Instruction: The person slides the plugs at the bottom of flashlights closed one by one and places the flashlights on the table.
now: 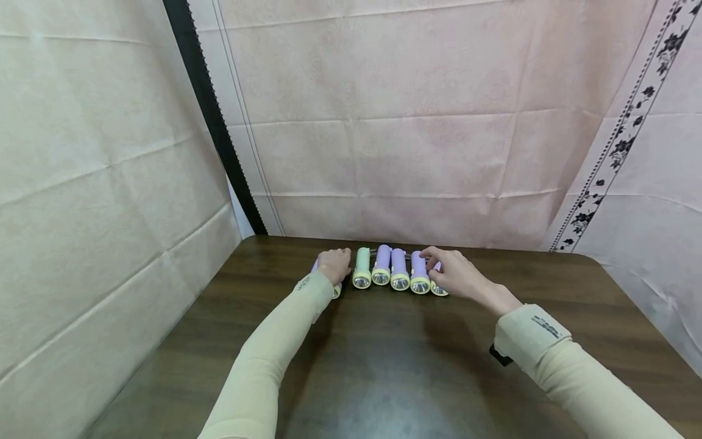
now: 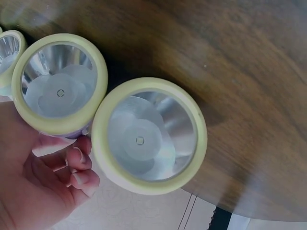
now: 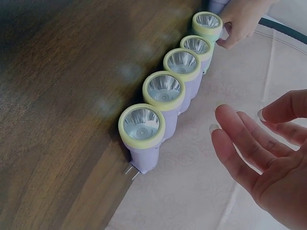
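Observation:
Several flashlights with pale yellow rims stand side by side in a row, lenses toward me. One is green [image 1: 362, 261]; the others I can make out are purple, such as the purple flashlight [image 1: 399, 261] mid-row. At the row's left end my left hand [image 1: 333, 265] grips a purple flashlight [image 2: 74, 134] from behind its head, fingers curled. Its thumb is hidden. Another flashlight [image 2: 149, 187] touches that one at the far left. Over the right end hovers my right hand [image 3: 268, 158], fingers loosely bent and apart from the rightmost purple flashlight [image 3: 145, 158].
The row lies near the far edge of a dark wooden table [image 1: 373, 366]. Two metal prongs [image 3: 132, 171] stick out from the tail of the rightmost flashlight. Light cloth [image 1: 411, 152] hangs behind the table and along its left side.

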The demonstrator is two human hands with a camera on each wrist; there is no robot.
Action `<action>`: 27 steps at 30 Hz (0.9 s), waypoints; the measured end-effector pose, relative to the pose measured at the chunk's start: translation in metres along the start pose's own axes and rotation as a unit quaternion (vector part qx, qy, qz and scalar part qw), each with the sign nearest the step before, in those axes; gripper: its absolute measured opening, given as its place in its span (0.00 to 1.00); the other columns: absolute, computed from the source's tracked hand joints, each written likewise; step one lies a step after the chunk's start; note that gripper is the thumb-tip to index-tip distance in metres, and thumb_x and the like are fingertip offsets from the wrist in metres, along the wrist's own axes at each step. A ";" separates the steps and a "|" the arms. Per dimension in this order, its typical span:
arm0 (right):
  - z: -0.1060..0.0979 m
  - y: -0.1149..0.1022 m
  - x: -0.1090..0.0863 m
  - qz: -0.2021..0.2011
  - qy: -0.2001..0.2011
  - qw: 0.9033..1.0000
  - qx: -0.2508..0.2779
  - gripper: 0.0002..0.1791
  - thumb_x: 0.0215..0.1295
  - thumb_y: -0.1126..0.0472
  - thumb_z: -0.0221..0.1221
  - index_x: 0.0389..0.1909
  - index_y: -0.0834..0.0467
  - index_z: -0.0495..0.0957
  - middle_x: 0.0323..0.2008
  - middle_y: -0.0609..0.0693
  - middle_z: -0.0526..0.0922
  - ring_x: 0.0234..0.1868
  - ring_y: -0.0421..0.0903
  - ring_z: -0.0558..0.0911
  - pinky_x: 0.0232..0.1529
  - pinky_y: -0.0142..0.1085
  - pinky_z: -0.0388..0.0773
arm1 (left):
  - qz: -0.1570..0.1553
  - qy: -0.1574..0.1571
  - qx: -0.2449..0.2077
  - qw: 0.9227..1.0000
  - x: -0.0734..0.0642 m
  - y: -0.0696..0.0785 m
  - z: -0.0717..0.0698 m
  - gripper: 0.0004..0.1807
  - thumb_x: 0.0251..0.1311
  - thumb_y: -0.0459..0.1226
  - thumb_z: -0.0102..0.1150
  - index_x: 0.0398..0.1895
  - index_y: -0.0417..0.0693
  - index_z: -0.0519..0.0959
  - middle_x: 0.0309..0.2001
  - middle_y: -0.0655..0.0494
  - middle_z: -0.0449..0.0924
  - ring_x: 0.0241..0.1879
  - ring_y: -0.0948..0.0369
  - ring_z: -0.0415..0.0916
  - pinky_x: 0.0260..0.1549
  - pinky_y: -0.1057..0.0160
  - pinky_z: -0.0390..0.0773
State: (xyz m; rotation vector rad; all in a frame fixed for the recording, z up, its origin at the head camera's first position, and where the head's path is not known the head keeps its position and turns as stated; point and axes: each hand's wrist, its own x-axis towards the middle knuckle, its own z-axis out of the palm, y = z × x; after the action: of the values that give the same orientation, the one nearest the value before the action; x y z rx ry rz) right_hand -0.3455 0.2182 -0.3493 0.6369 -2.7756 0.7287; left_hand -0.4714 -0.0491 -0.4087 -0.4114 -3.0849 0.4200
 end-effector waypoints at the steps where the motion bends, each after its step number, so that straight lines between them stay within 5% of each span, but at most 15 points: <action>1: 0.000 0.000 0.000 0.000 0.001 1.000 0.000 0.22 0.56 0.70 0.52 0.53 0.62 0.75 0.36 0.56 0.85 0.23 0.38 0.74 0.26 0.33 0.70 | 0.000 0.003 -0.005 1.000 0.000 -0.001 0.000 0.27 0.65 0.53 0.55 0.62 0.51 0.70 0.50 0.53 0.82 0.45 0.55 0.82 0.34 0.55 0.82; 8: 0.001 0.001 0.000 0.001 0.001 1.000 -0.006 0.21 0.56 0.70 0.52 0.53 0.62 0.76 0.34 0.53 0.85 0.22 0.38 0.73 0.27 0.33 0.70 | 0.007 0.035 -0.022 0.999 -0.001 -0.003 0.003 0.24 0.68 0.51 0.52 0.60 0.47 0.70 0.51 0.48 0.81 0.49 0.52 0.81 0.41 0.51 0.82; 12: 0.000 0.001 -0.001 0.000 -0.002 1.000 -0.006 0.21 0.57 0.70 0.52 0.53 0.63 0.75 0.36 0.56 0.85 0.24 0.38 0.75 0.28 0.33 0.70 | 0.009 0.085 -0.027 0.996 -0.003 0.001 -0.003 0.20 0.69 0.45 0.50 0.58 0.43 0.72 0.48 0.43 0.80 0.45 0.48 0.81 0.40 0.50 0.82; 16: -0.002 0.004 -0.003 0.005 -0.008 1.000 -0.004 0.20 0.59 0.70 0.52 0.54 0.63 0.75 0.38 0.57 0.85 0.25 0.39 0.75 0.28 0.33 0.70 | 0.027 0.099 -0.081 0.991 0.000 0.014 -0.015 0.18 0.70 0.38 0.47 0.57 0.39 0.73 0.48 0.41 0.79 0.46 0.46 0.80 0.42 0.50 0.81; 21: -0.001 0.009 -0.006 0.010 -0.007 1.000 -0.003 0.18 0.60 0.69 0.53 0.53 0.62 0.76 0.35 0.53 0.84 0.26 0.39 0.76 0.28 0.33 0.71 | 0.026 0.053 -0.193 0.979 0.002 0.032 -0.019 0.13 0.70 0.38 0.49 0.50 0.39 0.75 0.49 0.41 0.78 0.44 0.47 0.80 0.39 0.52 0.80; 27: -0.005 0.012 -0.008 0.013 -0.001 1.000 -0.006 0.17 0.61 0.68 0.54 0.52 0.60 0.77 0.35 0.55 0.85 0.29 0.41 0.78 0.31 0.35 0.73 | -0.032 0.019 -0.233 0.972 0.007 0.047 -0.018 0.23 0.67 0.40 0.53 0.58 0.34 0.68 0.54 0.40 0.77 0.52 0.45 0.78 0.50 0.51 0.78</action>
State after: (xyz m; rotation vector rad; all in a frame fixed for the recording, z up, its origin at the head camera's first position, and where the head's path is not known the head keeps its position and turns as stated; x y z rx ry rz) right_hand -0.3433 0.2326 -0.3525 0.6017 -2.7927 0.7160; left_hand -0.4651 0.0008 -0.4039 -0.3121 -3.1238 -0.3208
